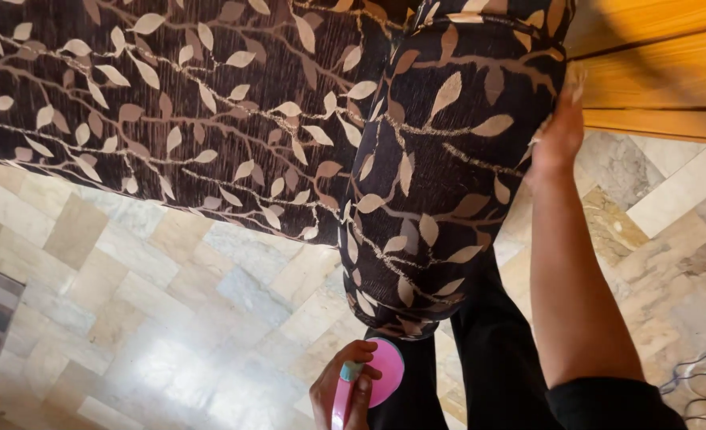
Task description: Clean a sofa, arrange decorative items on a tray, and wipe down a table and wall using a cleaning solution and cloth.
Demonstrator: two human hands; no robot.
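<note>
Holding a pink brush (377,381) low over the floor (130,318), left hand (343,394) fingers wrapped tight | leafy sofa arm (441,159) in the middle, soft, likely heavy | right hand (558,137) pressed on its side, fingers look flat.

Dark leaf-patterned sofa arm and pink round brush

The dark brown fabric sofa arm (441,159) with beige leaves stands upright; the pink round plastic brush (378,374) hangs just below it.
</note>
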